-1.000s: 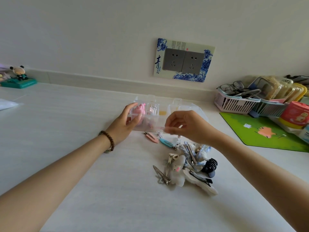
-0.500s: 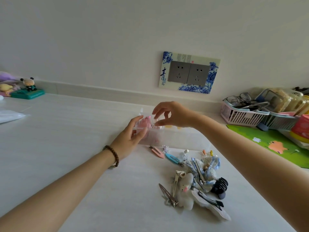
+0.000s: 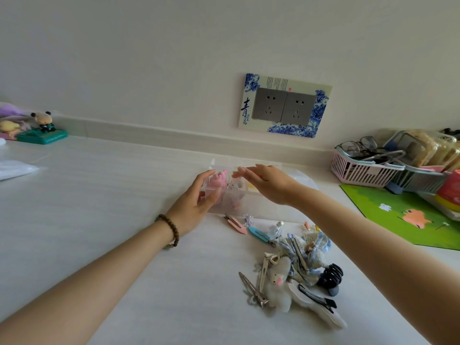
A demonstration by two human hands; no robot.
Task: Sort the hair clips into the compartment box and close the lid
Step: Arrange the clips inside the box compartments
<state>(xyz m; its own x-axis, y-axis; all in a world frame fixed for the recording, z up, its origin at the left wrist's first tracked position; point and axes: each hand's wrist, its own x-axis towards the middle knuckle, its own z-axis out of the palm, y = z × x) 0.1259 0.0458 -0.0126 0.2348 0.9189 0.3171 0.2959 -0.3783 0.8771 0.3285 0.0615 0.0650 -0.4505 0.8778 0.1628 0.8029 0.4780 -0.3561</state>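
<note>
A clear plastic compartment box (image 3: 251, 207) lies on the white table, with a pink fluffy clip (image 3: 219, 183) in its left compartment. My left hand (image 3: 196, 202) grips the box's left end, thumb at the far side. My right hand (image 3: 263, 181) hovers flat over the box, fingers stretched out, holding nothing. In front of the box lie a pink clip (image 3: 236, 224) and a light blue clip (image 3: 258, 234). A pile of clips (image 3: 293, 272) sits nearer to me, with silver snap clips, a white plush clip, blue fabric bows and a dark claw clip (image 3: 331, 278).
A pink basket (image 3: 361, 170) with glasses stands at the right by the wall, beside more baskets. A green mat (image 3: 403, 215) lies in front of them. Small toy figures (image 3: 42, 128) stand at the far left. A wall socket (image 3: 283, 105) is behind the box.
My right hand rose from the box's near edge to above the box and spread flat, letting go of the small clip it pinched. The camera tilted upward. My left hand kept its hold.
</note>
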